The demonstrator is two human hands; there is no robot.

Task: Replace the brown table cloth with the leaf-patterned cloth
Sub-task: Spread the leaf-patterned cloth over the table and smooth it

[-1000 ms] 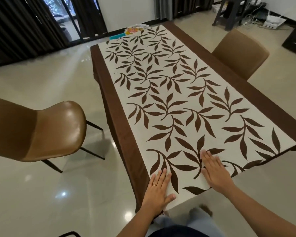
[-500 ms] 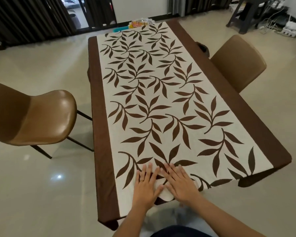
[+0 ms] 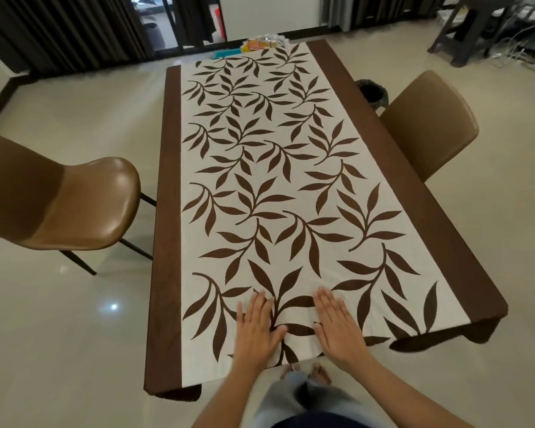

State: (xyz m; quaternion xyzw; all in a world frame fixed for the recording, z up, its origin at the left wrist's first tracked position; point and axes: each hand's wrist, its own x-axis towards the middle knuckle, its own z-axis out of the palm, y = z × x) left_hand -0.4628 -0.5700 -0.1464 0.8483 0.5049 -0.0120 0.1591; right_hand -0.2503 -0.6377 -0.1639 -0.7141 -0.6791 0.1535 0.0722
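Note:
The leaf-patterned cloth (image 3: 291,186), cream with dark brown leaves, lies flat along the length of the table. A brown cloth (image 3: 167,211) shows as bands down both long sides and hangs over the near corners. My left hand (image 3: 257,329), with a ring on one finger, presses flat on the leaf-patterned cloth near its front edge. My right hand (image 3: 337,325) lies flat on the same cloth a little to the right. Fingers of both hands are straight. A small ripple of cloth sits between the two hands.
A brown chair (image 3: 74,208) stands left of the table, another brown chair (image 3: 430,122) at the right. A dark bin (image 3: 372,91) sits beside the right chair. Small packets (image 3: 261,43) lie past the table's far end. A dark stool (image 3: 470,26) stands at back right.
The view has shifted until the table runs straight ahead. My hands came together at the cloth's front middle, and have now slid a little apart again.

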